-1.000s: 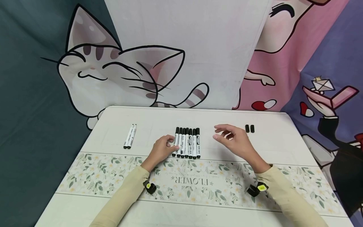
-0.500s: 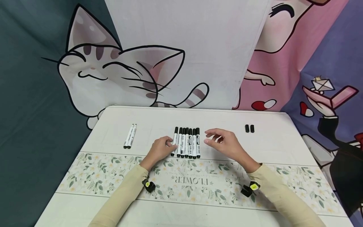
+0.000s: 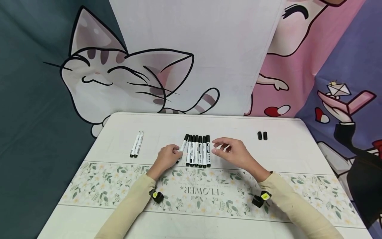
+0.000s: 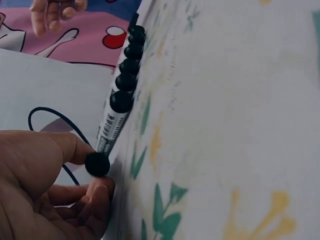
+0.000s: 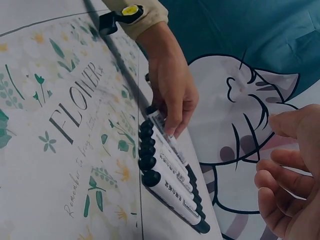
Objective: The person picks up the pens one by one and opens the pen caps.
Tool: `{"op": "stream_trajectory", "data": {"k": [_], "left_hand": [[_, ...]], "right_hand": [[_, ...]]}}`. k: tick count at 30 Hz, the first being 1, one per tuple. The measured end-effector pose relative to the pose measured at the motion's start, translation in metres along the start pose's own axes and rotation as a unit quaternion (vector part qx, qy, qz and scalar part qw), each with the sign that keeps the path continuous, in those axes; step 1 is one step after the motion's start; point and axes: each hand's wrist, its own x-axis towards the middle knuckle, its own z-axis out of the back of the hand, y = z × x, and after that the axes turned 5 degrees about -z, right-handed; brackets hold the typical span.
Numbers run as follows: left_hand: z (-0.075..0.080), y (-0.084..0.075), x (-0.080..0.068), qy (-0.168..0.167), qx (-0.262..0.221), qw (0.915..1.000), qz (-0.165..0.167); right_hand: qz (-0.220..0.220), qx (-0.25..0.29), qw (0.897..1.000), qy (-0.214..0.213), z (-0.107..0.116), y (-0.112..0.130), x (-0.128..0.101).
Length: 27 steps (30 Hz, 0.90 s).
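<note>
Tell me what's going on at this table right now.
A person's left hand pinches the leftmost marker, tilting it away from the row of capped markers. The right hand hovers open beside the row's right end. Two uncapped markers lie far left and two loose black caps far right.

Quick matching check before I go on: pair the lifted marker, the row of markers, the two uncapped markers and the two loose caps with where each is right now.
Things:
1. lifted marker
2. row of markers
3. two uncapped markers
4. two loose caps

Places:
a. far right on the table
b. far left on the table
c. pinched and tilted in the left hand
d. flat at the centre, beside the right hand

Pairs: 1-c, 2-d, 3-b, 4-a
</note>
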Motion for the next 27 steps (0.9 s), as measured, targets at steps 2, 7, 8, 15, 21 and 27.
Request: {"op": "stream_trajectory", "data": {"k": [2, 7, 8, 15, 21, 27], "left_hand": [[0.003, 0.001, -0.002, 0.003, -0.003, 1.0, -0.008], [0.008, 0.0, -0.006, -0.014, -0.009, 0.9996, -0.023], [0.009, -0.001, -0.007, -0.019, -0.011, 0.9995, -0.024], [0.017, -0.012, -0.016, -0.041, -0.028, 0.9979, -0.041], [0.023, -0.021, -0.024, -0.043, -0.039, 0.9953, -0.077], [0.026, -0.026, -0.033, -0.034, -0.005, 0.9894, -0.141]], "right_hand": [[0.0, -0.004, 1.0, -0.001, 0.001, 0.001, 0.0], [-0.007, -0.011, 1.0, 0.0, 0.006, 0.004, 0.002], [-0.008, -0.012, 1.0, 0.001, 0.007, 0.005, 0.002], [-0.005, -0.02, 1.0, 0.005, 0.015, 0.012, 0.001], [-0.001, -0.023, 1.0, 0.0, 0.022, 0.02, -0.002], [0.028, -0.034, 0.999, -0.026, 0.028, 0.026, -0.005]]}}
